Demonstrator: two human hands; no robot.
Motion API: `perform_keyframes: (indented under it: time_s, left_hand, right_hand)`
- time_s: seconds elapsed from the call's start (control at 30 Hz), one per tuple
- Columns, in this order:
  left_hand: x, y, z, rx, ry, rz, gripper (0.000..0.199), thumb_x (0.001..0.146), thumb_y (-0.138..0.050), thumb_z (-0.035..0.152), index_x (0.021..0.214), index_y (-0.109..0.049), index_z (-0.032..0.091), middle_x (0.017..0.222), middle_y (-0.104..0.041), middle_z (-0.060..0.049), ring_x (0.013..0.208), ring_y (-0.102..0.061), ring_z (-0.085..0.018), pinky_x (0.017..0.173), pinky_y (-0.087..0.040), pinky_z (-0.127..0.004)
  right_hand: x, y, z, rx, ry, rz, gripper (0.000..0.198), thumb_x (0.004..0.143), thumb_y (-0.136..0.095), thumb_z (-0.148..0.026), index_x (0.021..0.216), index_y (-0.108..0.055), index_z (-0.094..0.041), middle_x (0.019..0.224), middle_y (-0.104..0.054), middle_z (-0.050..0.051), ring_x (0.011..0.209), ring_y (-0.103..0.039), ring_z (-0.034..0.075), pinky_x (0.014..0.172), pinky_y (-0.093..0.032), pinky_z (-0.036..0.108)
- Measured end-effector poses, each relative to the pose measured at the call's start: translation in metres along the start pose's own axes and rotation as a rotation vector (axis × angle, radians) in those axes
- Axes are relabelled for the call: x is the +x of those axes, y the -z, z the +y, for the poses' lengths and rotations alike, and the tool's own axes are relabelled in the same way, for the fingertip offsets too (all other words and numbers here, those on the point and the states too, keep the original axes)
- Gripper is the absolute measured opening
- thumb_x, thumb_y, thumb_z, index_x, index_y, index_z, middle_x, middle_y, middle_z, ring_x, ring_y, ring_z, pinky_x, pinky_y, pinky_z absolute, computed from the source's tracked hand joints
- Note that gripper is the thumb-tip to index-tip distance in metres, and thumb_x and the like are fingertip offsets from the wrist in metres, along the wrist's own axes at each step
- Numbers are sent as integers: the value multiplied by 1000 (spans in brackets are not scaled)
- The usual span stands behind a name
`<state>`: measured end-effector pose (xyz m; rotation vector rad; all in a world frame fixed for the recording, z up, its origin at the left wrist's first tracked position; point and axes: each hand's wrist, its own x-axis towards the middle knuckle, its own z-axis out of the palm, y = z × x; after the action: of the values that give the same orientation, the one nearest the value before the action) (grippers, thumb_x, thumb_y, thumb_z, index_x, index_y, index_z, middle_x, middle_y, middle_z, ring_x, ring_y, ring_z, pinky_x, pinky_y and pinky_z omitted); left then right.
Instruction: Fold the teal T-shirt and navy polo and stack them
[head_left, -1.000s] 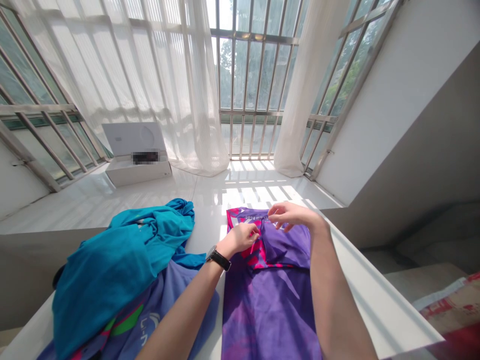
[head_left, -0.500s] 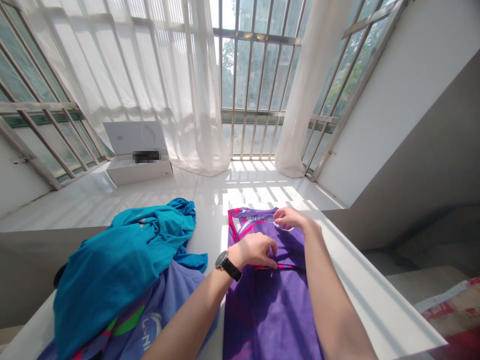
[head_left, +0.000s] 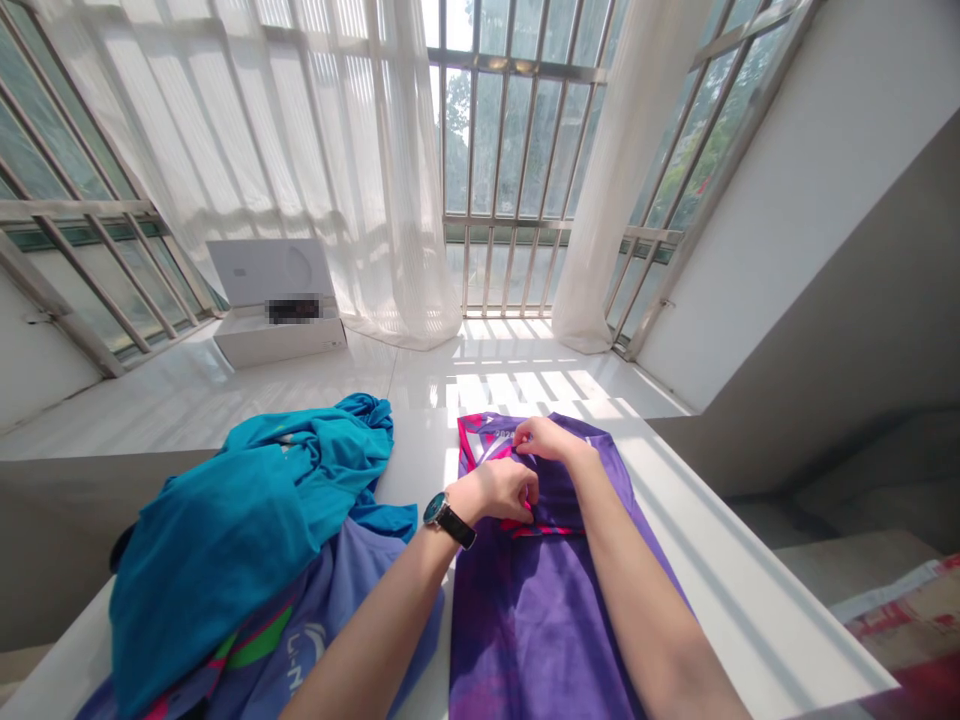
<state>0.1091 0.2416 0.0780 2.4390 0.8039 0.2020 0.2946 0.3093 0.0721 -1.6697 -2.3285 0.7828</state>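
A purple shirt (head_left: 536, 610) with pink and white trim lies in front of me, its upper part folded over. My left hand (head_left: 504, 490), with a black-strapped watch on the wrist, pinches the pink-edged fabric in the shirt's middle. Just beyond it, my right hand (head_left: 546, 438) has thumb and fingers closed on the cloth near the printed "2024" lettering. To the left are a heaped teal garment (head_left: 225, 520) and, partly under it, a blue-violet shirt (head_left: 360, 570) with a white logo; neither hand touches them.
The garments lie on a white table (head_left: 750, 600) striped with sunlight. An open white box (head_left: 281, 345) stands on the sill at the back left, before sheer curtains (head_left: 397, 200) and barred windows. A red and beige bag or package (head_left: 911, 620) sits low at right.
My right hand has moved left and closed on the shirt's cloth near the lettering. My left hand has shifted slightly left, its fingers now pinched. More purple fabric shows at the shirt's right side.
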Motion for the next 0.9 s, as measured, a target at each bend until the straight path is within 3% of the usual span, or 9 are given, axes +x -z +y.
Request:
perform_keyframes:
  time_s: [0.27, 0.43, 0.73, 0.9]
  left_hand:
    - [-2, 2, 21, 42, 2, -24, 24, 74, -87, 32, 92, -78, 20, 80, -75, -1, 70, -66, -19, 61, -44, -26]
    - [-1, 0, 30, 82, 21, -2, 2, 79, -78, 21, 78, -78, 22, 77, -76, -3, 68, -66, -20, 66, -47, -30]
    - [-1, -5, 39, 88, 49, 63, 10, 75, -71, 15, 72, -77, 22, 75, -76, -6, 76, -69, -27, 74, -53, -37]
    - [-2, -2, 41, 107, 32, -34, 13, 77, -68, 12, 73, -79, 20, 73, -75, -6, 69, -68, -24, 67, -51, -34]
  right_hand:
    - [-4, 5, -2, -32, -29, 109, 16, 87, -66, -14, 96, -78, -16, 93, -76, 7, 84, -67, 19, 78, -50, 26]
    - [-4, 2, -2, -19, -23, 91, 14, 83, -68, -12, 92, -79, -16, 90, -76, 6, 82, -68, 19, 77, -51, 25]
    - [-9, 7, -6, 22, -11, 77, 16, 84, -65, -12, 92, -79, -16, 88, -76, 5, 77, -67, 17, 73, -51, 25]
    - [-8, 4, -6, 33, 5, 59, 15, 83, -68, -13, 93, -79, -15, 89, -77, 5, 76, -68, 17, 72, -51, 25]
